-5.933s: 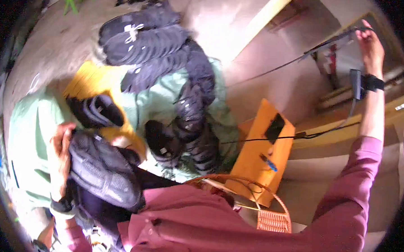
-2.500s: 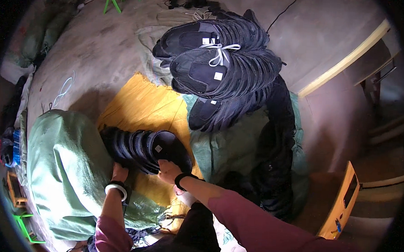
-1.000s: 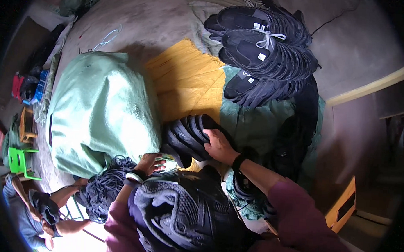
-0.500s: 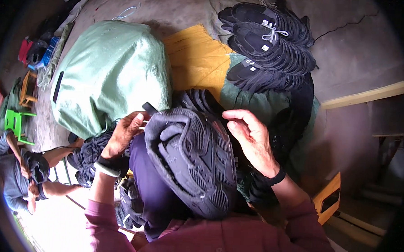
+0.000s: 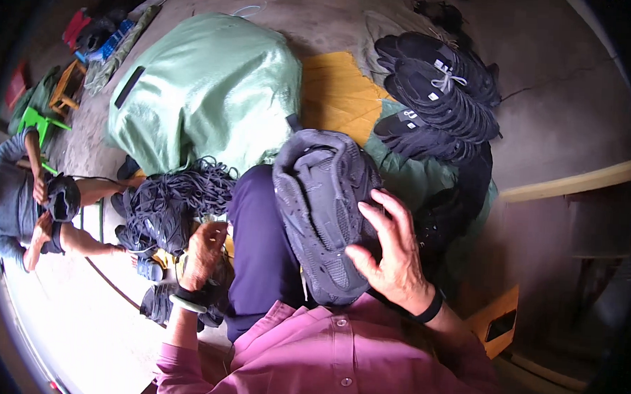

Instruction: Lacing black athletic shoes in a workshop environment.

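Note:
A black sneaker (image 5: 332,226) lies across my lap with its opening facing up. No lace shows in its eyelets. Against its right side rests my right hand (image 5: 397,264), open, fingers and thumb apart. My left hand (image 5: 204,255) is off the shoe, left of my knee, just below a tangled heap of black shoelaces (image 5: 189,198). Its fingers are drawn together, and whatever they might hold is hidden.
A big pale green sack (image 5: 207,94) stands ahead on the left, beside a yellow sheet (image 5: 330,92). Bundled black shoe uppers (image 5: 439,97) are stacked at far right. More dark shoes (image 5: 157,301) lie by my left wrist. A co-worker (image 5: 27,198) sits at left, handling a dark shoe.
My left hand has left the shoe's side and dropped toward the laces. My right hand has come down onto the shoe's right side. The view has shifted.

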A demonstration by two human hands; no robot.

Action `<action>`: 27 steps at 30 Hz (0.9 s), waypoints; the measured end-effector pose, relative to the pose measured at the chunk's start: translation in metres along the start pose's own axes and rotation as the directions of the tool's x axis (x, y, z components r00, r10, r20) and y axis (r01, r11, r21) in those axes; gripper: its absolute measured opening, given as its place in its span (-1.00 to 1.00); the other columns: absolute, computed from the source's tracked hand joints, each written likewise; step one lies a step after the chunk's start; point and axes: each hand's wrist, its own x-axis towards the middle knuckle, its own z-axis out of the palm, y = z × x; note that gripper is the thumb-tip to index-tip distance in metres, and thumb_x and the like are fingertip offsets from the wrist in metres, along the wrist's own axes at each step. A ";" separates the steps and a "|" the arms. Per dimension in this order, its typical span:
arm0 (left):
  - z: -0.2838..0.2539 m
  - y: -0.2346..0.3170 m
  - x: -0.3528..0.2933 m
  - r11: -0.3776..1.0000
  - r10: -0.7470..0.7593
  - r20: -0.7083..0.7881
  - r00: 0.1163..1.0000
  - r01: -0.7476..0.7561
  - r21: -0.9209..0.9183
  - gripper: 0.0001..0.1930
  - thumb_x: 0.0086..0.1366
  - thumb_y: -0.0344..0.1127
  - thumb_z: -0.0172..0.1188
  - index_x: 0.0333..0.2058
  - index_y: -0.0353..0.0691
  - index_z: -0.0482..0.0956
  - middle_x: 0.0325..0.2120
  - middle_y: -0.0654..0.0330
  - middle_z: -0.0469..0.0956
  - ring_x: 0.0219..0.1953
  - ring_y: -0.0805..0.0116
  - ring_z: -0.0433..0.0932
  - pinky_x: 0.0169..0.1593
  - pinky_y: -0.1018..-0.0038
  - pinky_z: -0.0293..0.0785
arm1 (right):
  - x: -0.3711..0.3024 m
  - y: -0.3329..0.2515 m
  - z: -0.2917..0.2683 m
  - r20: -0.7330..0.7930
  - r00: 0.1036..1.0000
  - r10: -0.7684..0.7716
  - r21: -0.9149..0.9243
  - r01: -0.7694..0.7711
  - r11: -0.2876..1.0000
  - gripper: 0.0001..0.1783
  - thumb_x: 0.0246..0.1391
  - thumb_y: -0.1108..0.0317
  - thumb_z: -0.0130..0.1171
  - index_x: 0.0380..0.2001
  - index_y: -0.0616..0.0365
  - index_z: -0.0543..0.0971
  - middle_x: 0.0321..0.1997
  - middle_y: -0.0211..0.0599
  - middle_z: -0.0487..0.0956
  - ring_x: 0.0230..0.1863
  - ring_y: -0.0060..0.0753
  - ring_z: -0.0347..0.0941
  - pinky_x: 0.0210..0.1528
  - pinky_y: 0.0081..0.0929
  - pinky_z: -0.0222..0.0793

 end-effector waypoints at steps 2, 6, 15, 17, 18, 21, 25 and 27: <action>0.007 -0.012 -0.013 0.999 -0.032 0.044 0.999 0.034 -0.031 -0.73 0.42 -0.29 0.20 -0.02 -0.34 0.64 -0.20 0.00 0.71 -0.13 0.22 0.71 -0.07 0.38 0.58 | -0.006 -0.012 0.008 0.071 0.995 0.074 0.029 -0.076 0.997 0.00 0.01 0.11 0.46 0.42 0.19 0.20 0.48 0.16 0.10 0.46 0.28 0.09 0.47 0.07 0.09; 0.021 -0.017 -0.027 0.990 -0.079 0.066 0.995 0.086 -0.114 -0.76 0.43 -0.34 0.19 -0.03 -0.34 0.62 -0.21 0.03 0.71 -0.13 0.25 0.70 -0.03 0.39 0.57 | -0.015 -0.023 0.030 0.046 0.982 0.180 0.022 -0.182 0.983 0.12 0.04 0.15 0.44 0.49 0.26 -0.02 0.49 0.40 -0.02 0.49 0.43 0.00 0.50 0.12 0.01; 0.044 0.001 -0.010 0.920 -0.020 0.095 0.995 0.056 -0.388 -0.79 0.43 -0.44 0.15 -0.01 -0.36 0.55 -0.21 0.10 0.65 -0.21 0.36 0.63 -0.15 0.43 0.57 | -0.026 -0.049 0.027 0.048 0.956 0.288 -0.047 -0.286 0.957 -0.03 0.20 0.27 0.23 0.49 0.34 -0.07 0.52 0.36 -0.04 0.52 0.36 -0.08 0.53 0.10 -0.13; 0.040 0.013 -0.015 0.899 0.011 0.057 0.998 0.015 -0.437 -0.80 0.41 -0.47 0.16 -0.03 -0.36 0.55 -0.22 0.12 0.63 -0.24 0.37 0.61 -0.16 0.45 0.56 | -0.025 -0.056 0.029 0.056 0.945 0.321 -0.072 -0.317 0.946 -0.04 0.22 0.24 0.22 0.49 0.36 -0.07 0.52 0.37 -0.02 0.51 0.37 -0.05 0.53 0.08 -0.12; 0.040 0.023 -0.017 0.899 -0.042 0.077 0.996 0.072 -0.432 -0.81 0.41 -0.47 0.17 -0.03 -0.35 0.56 -0.22 0.13 0.64 -0.25 0.37 0.60 -0.18 0.46 0.55 | -0.027 -0.060 0.029 0.063 0.932 0.356 -0.103 -0.349 0.931 -0.03 0.22 0.22 0.22 0.49 0.37 -0.07 0.52 0.37 -0.02 0.51 0.38 -0.04 0.53 0.07 -0.11; 0.031 0.061 -0.040 0.975 0.132 -0.137 0.982 -0.153 -0.161 -0.79 0.35 -0.57 0.16 -0.06 -0.31 0.57 -0.26 0.09 0.61 -0.24 0.19 0.61 -0.12 0.33 0.55 | -0.031 -0.060 0.026 0.116 0.935 0.335 -0.137 -0.319 0.938 0.02 0.24 0.15 0.24 0.49 0.39 -0.10 0.51 0.41 -0.03 0.50 0.41 -0.02 0.51 0.07 -0.07; 0.019 0.110 -0.070 0.863 0.481 -0.228 0.847 -0.503 -0.048 -0.76 0.24 -0.69 0.20 -0.13 -0.31 0.59 -0.23 0.00 0.62 -0.21 0.10 0.62 -0.08 0.35 0.55 | -0.029 -0.047 0.017 0.137 0.931 0.337 -0.126 -0.321 0.938 -0.02 0.25 0.16 0.24 0.49 0.33 -0.07 0.50 0.40 0.01 0.48 0.39 0.01 0.50 0.07 -0.04; 0.016 0.126 -0.083 0.866 0.485 -0.033 0.874 -0.485 -0.124 -0.78 0.25 -0.64 0.24 -0.12 -0.34 0.58 -0.19 0.00 0.63 -0.19 0.04 0.63 -0.07 0.32 0.55 | -0.027 -0.043 0.016 0.139 0.934 0.328 -0.116 -0.314 0.942 -0.07 0.28 0.15 0.21 0.50 0.28 -0.04 0.49 0.37 0.04 0.48 0.36 0.03 0.50 0.06 -0.03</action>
